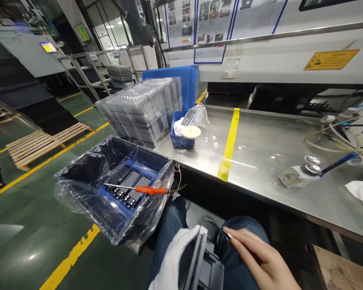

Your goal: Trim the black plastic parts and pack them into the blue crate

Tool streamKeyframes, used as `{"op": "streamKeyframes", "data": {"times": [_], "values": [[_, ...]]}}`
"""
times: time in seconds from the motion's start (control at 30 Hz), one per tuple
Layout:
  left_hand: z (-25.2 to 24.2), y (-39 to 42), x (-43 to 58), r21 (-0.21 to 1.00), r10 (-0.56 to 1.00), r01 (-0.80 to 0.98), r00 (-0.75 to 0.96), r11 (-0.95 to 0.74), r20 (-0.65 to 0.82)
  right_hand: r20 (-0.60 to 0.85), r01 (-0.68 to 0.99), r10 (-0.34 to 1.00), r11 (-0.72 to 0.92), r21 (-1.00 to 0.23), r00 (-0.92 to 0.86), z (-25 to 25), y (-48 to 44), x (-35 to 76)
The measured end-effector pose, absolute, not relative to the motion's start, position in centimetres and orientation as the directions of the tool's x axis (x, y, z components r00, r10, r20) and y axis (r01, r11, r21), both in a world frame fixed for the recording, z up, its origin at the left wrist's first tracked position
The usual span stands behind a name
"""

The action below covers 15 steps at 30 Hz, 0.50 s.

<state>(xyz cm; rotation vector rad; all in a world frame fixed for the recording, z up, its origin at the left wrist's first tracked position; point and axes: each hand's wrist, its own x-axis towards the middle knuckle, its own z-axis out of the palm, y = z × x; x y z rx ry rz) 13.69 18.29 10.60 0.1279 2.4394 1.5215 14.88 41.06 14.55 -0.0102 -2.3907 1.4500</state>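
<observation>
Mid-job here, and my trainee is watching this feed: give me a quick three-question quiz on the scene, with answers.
1. Which hand wears a white glove: the left hand or the right hand?
2. True or false: the orange-handled screwdriver lies inside the small blue bin.
3. What colour is the tape stripe across the stainless steel bench?

Key: 1. Left. 2. False. 3. Yellow.
</observation>
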Motion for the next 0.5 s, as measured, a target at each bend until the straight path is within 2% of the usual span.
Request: {"op": "streamKeyframes", "data": {"times": [0.1,0.17,0.37,0.43,0.5], "values": [[9.1,17.4,12.6,0.946,0.412,-0.084,-0.886,0.312,-0.214,-0.012,0.043,0.107,0.291,-0.956,-0.994,14.6,40.6,14.6],[8.9,17.2,11.7,0.965,0.492,-0.078,-0.848,0.250,-0.196,-0.120,0.125,0.033,0.201,-0.972,-0.992,14.7,40.2,14.4],[10.9,18.3,10.7,0.991,0.626,-0.086,-0.768,0.107,-0.134,-0.182,0.184,-0.129,-0.006,-0.983,-0.975,14.6,39.6,14.1],[11.1,18.3,10.8,0.989,0.604,-0.105,-0.783,0.102,-0.145,-0.155,0.155,-0.159,0.014,-0.988,-0.975,14.6,39.8,14.2],[11.0,18.0,10.8,0.985,0.554,-0.122,-0.815,0.123,-0.170,-0.092,0.073,-0.137,0.135,-0.988,-0.986,15.0,40.1,14.5]]}}
